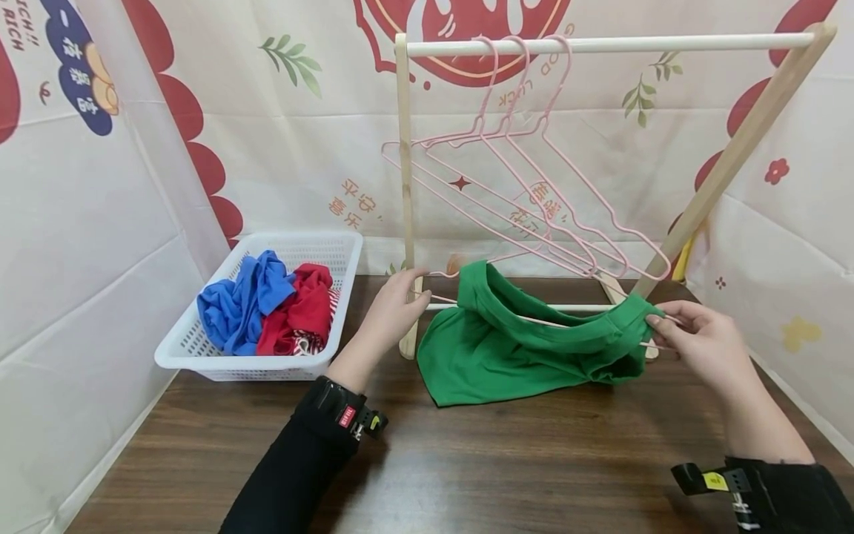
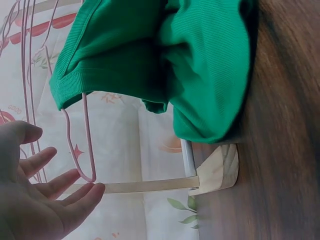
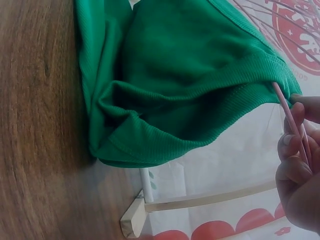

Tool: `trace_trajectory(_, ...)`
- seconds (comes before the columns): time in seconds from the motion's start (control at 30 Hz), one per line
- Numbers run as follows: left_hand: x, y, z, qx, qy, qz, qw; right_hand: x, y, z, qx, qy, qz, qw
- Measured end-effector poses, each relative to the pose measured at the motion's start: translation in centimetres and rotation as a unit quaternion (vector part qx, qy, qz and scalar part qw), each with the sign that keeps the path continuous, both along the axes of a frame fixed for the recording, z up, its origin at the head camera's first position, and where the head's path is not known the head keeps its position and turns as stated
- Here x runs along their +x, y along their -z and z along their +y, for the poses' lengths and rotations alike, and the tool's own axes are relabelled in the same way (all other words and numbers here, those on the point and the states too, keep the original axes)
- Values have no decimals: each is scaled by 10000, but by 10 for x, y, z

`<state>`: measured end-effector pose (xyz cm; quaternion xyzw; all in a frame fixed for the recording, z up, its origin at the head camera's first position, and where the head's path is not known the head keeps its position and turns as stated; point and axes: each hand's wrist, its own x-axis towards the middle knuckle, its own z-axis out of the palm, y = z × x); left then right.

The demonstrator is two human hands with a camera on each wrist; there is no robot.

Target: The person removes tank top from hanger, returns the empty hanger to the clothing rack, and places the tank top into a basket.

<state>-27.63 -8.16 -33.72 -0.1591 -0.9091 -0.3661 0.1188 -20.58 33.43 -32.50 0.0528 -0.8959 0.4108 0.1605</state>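
Note:
A green ribbed garment [image 1: 534,334] hangs bunched on a pink clothes hanger [image 2: 89,145], its lower part reaching the table. The hanger's ends stick out of openings at both sides of the cloth. My right hand [image 1: 707,345] grips one end of the hanger, with fingers curled round the pink wire [image 3: 292,125] and the thumb at the garment's edge. At the other end, my left hand [image 1: 394,308] has its fingers spread loosely; in the left wrist view the fingertips [image 2: 92,195] touch the hanger's tip. The hanger's hook is not visible.
Several pink hangers [image 1: 527,133] hang from the white rail [image 1: 620,44] of a wooden rack [image 1: 734,156] behind the garment. A white basket [image 1: 176,348] on the left holds a blue garment [image 1: 243,300] and a red garment [image 1: 300,308]. Beneath is a brown table [image 1: 500,467].

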Motion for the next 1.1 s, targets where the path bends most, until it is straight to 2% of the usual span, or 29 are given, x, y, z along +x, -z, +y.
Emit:
trace_trajectory(0.3, 0, 0, -1, 103, -4, -112, 9999, -2, 4, 0, 82, 46, -146, 9998)
trace_trajectory(0.47, 1, 1, -3, 14, -78, -26, 10000, -2, 6, 1, 166, -1, -172, 9997)
trace_trajectory(0.77, 4, 2, -5, -644, -248, 132, 9975, -4, 9, -8, 295, -138, -196, 9993)
trace_trajectory(0.9, 7, 4, -6, -910, -359, -10, 9952, -4, 10, -12, 204, -260, -236, 9992)
trace_trajectory(1.1, 13, 5, -4, -1315, -708, -284, 9884, -7, 11, -19, 183, -473, -197, 9985)
